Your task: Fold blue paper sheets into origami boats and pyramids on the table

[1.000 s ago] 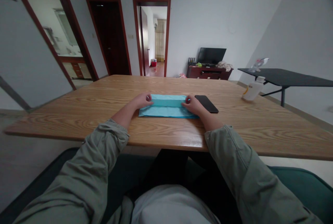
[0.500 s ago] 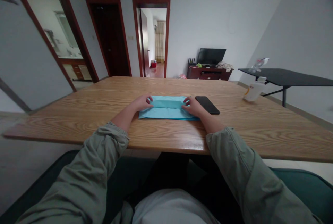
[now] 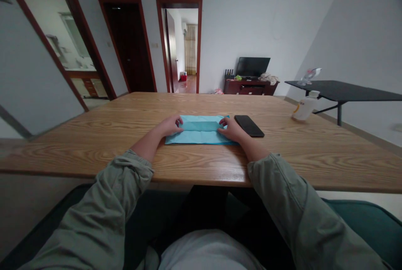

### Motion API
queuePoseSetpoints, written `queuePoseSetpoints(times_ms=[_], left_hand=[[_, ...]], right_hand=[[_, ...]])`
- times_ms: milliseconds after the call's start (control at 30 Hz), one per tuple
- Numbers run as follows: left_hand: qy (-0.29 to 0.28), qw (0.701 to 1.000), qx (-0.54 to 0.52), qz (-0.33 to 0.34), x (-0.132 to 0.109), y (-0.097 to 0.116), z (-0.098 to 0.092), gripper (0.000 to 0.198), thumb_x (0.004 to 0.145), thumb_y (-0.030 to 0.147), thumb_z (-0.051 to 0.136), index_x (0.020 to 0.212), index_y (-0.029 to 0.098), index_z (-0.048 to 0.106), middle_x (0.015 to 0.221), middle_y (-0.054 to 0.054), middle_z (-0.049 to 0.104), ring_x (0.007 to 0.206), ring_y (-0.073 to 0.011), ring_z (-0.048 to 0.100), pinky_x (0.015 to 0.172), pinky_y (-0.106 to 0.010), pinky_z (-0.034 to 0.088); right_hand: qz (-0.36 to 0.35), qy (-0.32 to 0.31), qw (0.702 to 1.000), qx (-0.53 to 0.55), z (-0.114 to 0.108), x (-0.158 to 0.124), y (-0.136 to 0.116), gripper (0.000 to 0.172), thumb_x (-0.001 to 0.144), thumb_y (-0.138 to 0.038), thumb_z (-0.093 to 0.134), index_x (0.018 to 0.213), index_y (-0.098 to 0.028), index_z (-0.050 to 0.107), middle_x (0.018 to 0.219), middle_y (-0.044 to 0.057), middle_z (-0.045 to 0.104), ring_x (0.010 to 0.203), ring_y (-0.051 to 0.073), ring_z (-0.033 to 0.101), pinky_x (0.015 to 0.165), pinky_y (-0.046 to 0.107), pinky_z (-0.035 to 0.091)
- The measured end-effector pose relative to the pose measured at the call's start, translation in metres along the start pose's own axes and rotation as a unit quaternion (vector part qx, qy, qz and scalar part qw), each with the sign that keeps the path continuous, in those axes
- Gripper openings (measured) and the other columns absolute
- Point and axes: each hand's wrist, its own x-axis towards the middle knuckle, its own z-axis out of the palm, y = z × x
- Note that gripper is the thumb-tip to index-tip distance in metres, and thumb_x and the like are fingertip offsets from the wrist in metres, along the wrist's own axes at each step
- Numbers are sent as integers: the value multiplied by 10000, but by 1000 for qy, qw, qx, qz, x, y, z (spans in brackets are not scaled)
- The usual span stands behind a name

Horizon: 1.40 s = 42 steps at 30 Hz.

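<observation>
A light-blue sheet, apparently paper (image 3: 197,137), lies on the wooden table in front of me, with a darker blue folded strip running across its middle. At the left end of that strip my left hand (image 3: 171,126) pinches the sheet between thumb and curled fingers. My right hand (image 3: 230,129) pinches the strip's right end in the same way, its wrist resting over the sheet's lower right corner. Just beyond my right hand lies a black phone (image 3: 249,126), apart from the sheet.
The wooden table (image 3: 109,136) reaches away from me. A whitish plastic bottle (image 3: 305,106) stands at its right side. Behind that is a black folding table (image 3: 345,91) with a clear bottle on it. A television (image 3: 253,67) sits on a dark red cabinet by the far wall.
The view has shifted slightly, so the scene sits a little further left. Both hands keep their pinch on the blue sheet, with hardly any movement.
</observation>
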Motion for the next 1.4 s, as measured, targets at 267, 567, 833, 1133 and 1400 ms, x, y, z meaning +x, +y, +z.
queuePoseSetpoints(times_ms=[267,567,833,1133,1400], left_hand=[[5,1000,0,0,-1,0,1,392,649,325,695,991,187,562,820,-15,607,657,-138,544,579,-243,411],[-4,1000,-22,-18,1,-3,0,403,648,331,700,997,184,564,887,-41,637,697,-148,572,574,-241,421],[-20,1000,-3,-5,1,0,-2,290,670,363,684,890,180,637,882,-42,677,742,-164,594,644,-252,440],[-20,999,29,-1,4,3,-3,303,818,434,513,779,185,681,779,-44,680,703,-174,570,634,-264,407],[-2,999,26,-29,8,4,6,246,733,318,609,939,189,645,881,-49,672,755,-170,587,663,-248,428]], right_hand=[[-29,7,999,16,3,0,4,325,745,-241,671,1056,-158,620,1013,66,676,878,166,613,802,251,444],[2,-18,999,-44,-5,-4,-8,245,755,-306,651,962,-185,702,761,29,660,645,147,556,636,245,404],[9,-49,998,-42,-7,-3,-7,272,745,-351,668,940,-172,729,585,5,589,574,138,518,584,239,383],[4,-53,998,-31,-10,-3,-13,350,900,-416,495,897,-157,730,776,73,694,691,172,594,626,247,395],[-2,-3,998,-56,4,1,-11,231,824,-302,600,1016,-190,664,869,50,700,711,150,598,637,229,399]])
